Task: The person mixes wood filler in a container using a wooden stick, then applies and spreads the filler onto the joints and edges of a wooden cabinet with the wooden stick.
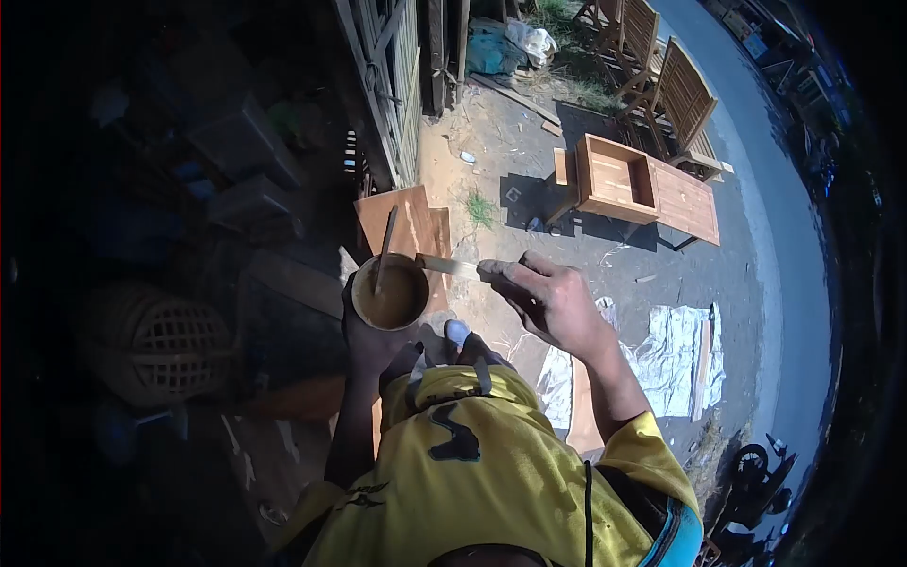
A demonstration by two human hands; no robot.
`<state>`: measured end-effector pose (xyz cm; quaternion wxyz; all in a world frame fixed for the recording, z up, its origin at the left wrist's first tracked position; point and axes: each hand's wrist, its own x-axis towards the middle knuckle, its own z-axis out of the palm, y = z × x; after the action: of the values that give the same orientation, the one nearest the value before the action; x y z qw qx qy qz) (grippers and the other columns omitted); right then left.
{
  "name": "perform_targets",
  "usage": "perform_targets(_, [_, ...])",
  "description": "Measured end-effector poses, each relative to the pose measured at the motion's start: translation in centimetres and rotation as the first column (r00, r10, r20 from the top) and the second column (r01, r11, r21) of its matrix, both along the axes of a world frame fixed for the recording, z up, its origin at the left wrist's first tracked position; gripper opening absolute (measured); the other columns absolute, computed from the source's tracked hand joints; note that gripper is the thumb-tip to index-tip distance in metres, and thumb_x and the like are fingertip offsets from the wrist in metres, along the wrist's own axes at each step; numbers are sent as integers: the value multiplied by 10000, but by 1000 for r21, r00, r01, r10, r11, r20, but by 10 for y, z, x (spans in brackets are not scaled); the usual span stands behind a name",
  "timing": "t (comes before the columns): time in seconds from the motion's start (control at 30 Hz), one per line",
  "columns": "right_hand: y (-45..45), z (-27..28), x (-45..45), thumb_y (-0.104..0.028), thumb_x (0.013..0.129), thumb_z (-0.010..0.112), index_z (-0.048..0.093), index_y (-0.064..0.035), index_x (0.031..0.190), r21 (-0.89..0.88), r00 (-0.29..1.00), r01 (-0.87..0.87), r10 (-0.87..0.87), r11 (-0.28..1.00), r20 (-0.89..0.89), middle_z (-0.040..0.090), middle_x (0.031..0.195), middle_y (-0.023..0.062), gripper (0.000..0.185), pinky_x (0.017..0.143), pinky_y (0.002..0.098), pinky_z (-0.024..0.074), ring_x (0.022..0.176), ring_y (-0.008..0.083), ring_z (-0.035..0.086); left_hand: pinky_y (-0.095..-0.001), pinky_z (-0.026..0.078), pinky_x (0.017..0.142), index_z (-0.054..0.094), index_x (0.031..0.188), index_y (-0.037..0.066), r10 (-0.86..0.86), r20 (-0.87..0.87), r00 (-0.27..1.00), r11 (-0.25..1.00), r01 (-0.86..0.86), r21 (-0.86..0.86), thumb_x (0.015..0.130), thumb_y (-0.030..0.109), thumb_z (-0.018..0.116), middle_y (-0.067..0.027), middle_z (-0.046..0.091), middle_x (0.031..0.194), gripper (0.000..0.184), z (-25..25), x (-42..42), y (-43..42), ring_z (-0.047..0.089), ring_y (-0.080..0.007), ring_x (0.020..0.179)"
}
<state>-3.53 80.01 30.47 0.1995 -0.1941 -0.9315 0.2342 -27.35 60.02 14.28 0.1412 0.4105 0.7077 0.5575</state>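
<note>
A round container [416,315] of brown paste or liquid is held in my left hand [367,342], whose fingers wrap round its shaded left and lower side. A thin brown stick [386,241] stands tilted in the container. My right hand [557,302] is closed on a flat, light wooden stick [458,268]. The far end of that stick is darker and lies at the container's right rim. Behind the container a reddish-brown board [406,225] leans near the doorway.
An open wooden box [614,180] on a low stand is at the upper right, with slatted wooden chairs [682,99] behind. Silvery sheets [666,364] lie on the ground at right. A woven basket [179,340] sits in shade at left. A motorcycle [756,482] stands lower right.
</note>
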Motion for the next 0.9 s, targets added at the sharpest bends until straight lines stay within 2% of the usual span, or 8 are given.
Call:
perform_targets(0.1, [11,24,-7,-131,912,791,765,-150,1300,5,997,-76,76,997,1,635,854,110,390,581,455,550,671,352,690,-466,539,1112,537,1497,45,64,-103,993,998,-61,34,633,225,1051,-175,626,1451,1021,25,1,26,644,-354,1329])
perform_targets(0.27, [15,38,-30,-157,882,772,751,-145,1332,322,947,-177,72,930,312,640,893,75,450,603,392,582,771,257,713,-472,542,1109,447,1561,60,75,-159,985,994,-62,87,597,207,1073,-185,609,1460,1158,29,-6,43,634,-375,1340])
perform_targets(0.4, [16,19,-77,-181,885,761,747,-122,1303,380,956,-233,138,895,259,652,924,58,422,653,353,607,831,229,722,-480,552,1099,433,1566,58,97,-235,967,993,-79,85,599,221,1083,-198,602,1473,1177,31,-4,48,634,-387,1344])
perform_targets(0.47, [11,12,-90,-93,941,686,770,-177,1303,458,899,-376,197,806,392,613,872,64,381,599,383,562,776,220,706,-484,557,1094,426,1571,59,121,-221,968,990,-102,95,597,233,1087,-199,603,1464,1190,33,-4,47,636,-393,1341])
perform_targets(0.6, [26,32,-103,-165,911,723,713,-121,1326,288,792,-513,318,808,521,695,1005,72,417,718,333,632,896,231,766,-478,557,1094,452,1550,51,187,-170,968,982,-178,63,598,226,1079,-191,597,1471,1153,27,-4,36,637,-377,1344])
perform_targets(0.73, [25,11,-120,-104,960,650,759,-174,1367,400,803,-517,267,757,533,625,886,65,427,602,368,569,773,229,709,-506,560,1092,440,1577,83,248,-203,947,969,-245,43,596,266,1084,-206,587,1490,1188,21,-3,28,623,-419,1360])
perform_targets(0.8, [20,5,-127,-86,948,649,767,-200,1332,317,762,-600,405,735,505,639,895,72,418,607,390,588,777,241,728,-513,558,1094,433,1585,93,269,-196,943,963,-268,29,592,273,1084,-205,586,1491,1201,18,-3,25,620,-428,1360])
perform_targets(0.9, [26,19,-138,-134,954,672,733,-121,1340,131,626,-677,473,724,620,711,1000,99,391,703,366,649,874,236,778,-519,558,1092,431,1585,94,301,-144,943,953,-302,14,590,277,1084,-207,587,1486,1204,10,-1,19,621,-433,1360])
